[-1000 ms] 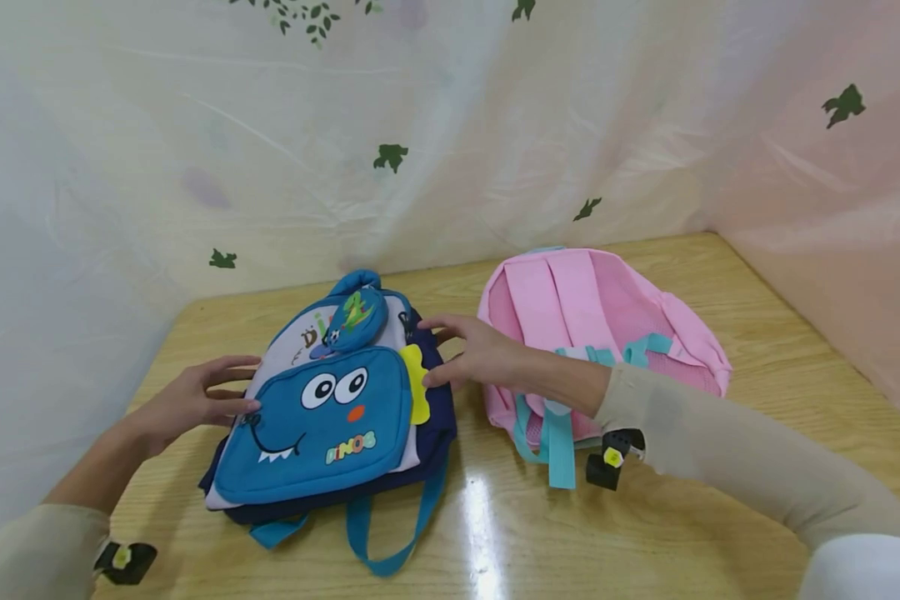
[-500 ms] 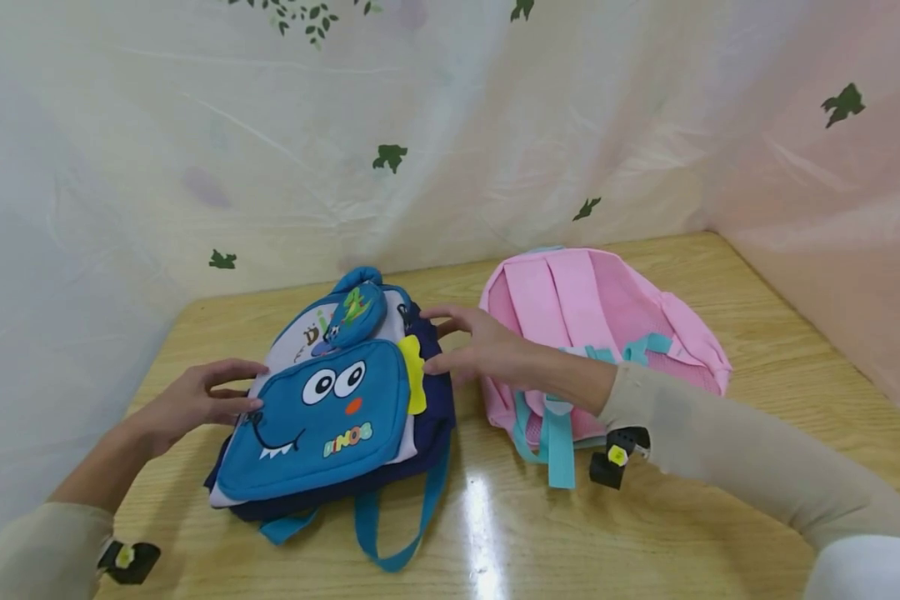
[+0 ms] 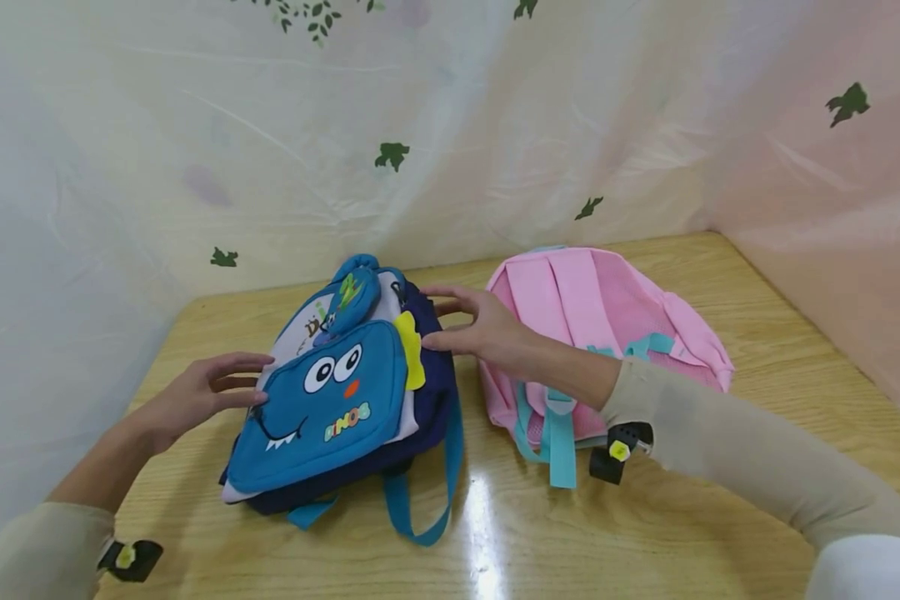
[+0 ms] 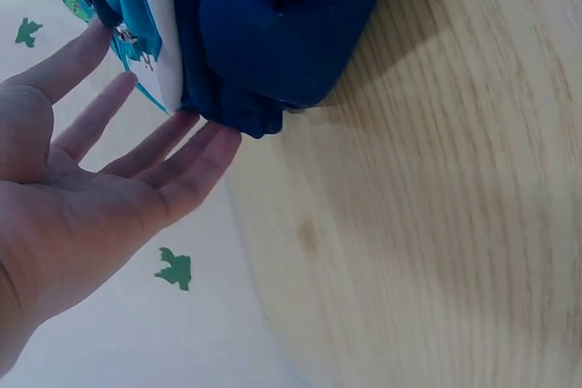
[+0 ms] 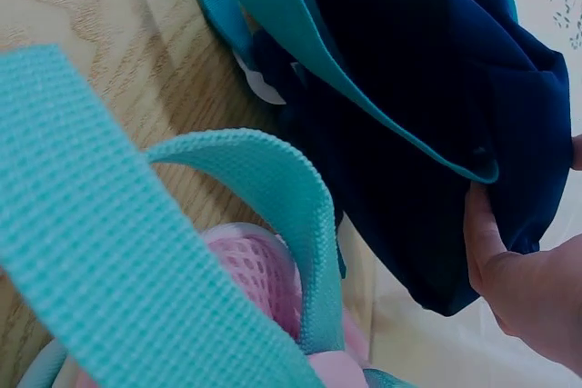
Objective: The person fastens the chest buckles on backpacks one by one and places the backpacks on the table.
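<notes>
A blue and navy child's backpack [image 3: 322, 417] with a smiling dinosaur-face pocket stands tilted back on the left of the wooden table. My left hand [image 3: 208, 392] holds its left side, thumb at the pocket's edge; in the left wrist view that hand's fingers [image 4: 195, 156] reach to the navy side panel. On the opposite side, my right hand [image 3: 487, 333] grips the navy fabric near a yellow scalloped trim [image 3: 411, 350]. In the right wrist view the thumb [image 5: 482, 233] presses the side panel, while the other fingers are mostly hidden.
A pink backpack [image 3: 558, 296] lies straps up just right of the blue one, partly under my right forearm. Its turquoise straps [image 3: 562, 450] hang toward the front of the table [image 3: 570, 542]. A pale curtain [image 3: 480, 125] with green leaf prints rises behind the table.
The blue backpack has tilted and shifted slightly up and to the right, its lower strap swinging right. Both hands have moved with it. The pink backpack has stayed put.
</notes>
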The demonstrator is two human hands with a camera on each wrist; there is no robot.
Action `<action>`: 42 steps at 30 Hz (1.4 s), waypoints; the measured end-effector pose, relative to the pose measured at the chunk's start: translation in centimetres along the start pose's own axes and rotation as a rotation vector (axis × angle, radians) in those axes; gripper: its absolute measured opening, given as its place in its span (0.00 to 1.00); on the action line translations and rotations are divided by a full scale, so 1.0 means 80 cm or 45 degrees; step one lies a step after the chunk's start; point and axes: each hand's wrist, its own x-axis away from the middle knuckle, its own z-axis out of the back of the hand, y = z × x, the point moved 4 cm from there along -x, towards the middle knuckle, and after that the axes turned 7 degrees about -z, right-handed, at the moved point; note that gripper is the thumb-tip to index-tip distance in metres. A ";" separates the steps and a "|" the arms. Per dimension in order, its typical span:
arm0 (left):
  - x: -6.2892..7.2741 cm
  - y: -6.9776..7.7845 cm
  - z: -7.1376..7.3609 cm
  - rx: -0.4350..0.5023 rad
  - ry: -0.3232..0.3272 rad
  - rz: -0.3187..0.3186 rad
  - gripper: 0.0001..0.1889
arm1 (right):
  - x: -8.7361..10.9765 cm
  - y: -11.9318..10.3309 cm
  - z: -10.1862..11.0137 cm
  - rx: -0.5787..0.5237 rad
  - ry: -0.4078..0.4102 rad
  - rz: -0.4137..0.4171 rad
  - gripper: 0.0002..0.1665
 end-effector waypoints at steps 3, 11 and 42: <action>-0.001 0.009 -0.001 -0.097 0.018 -0.008 0.32 | 0.001 -0.002 0.000 -0.018 0.012 -0.002 0.39; -0.005 0.046 -0.017 -0.294 0.049 -0.144 0.32 | 0.004 -0.005 0.000 -0.064 0.057 0.004 0.40; -0.010 0.101 -0.041 -0.180 0.016 -0.301 0.30 | 0.018 -0.013 -0.007 -0.102 0.075 0.040 0.39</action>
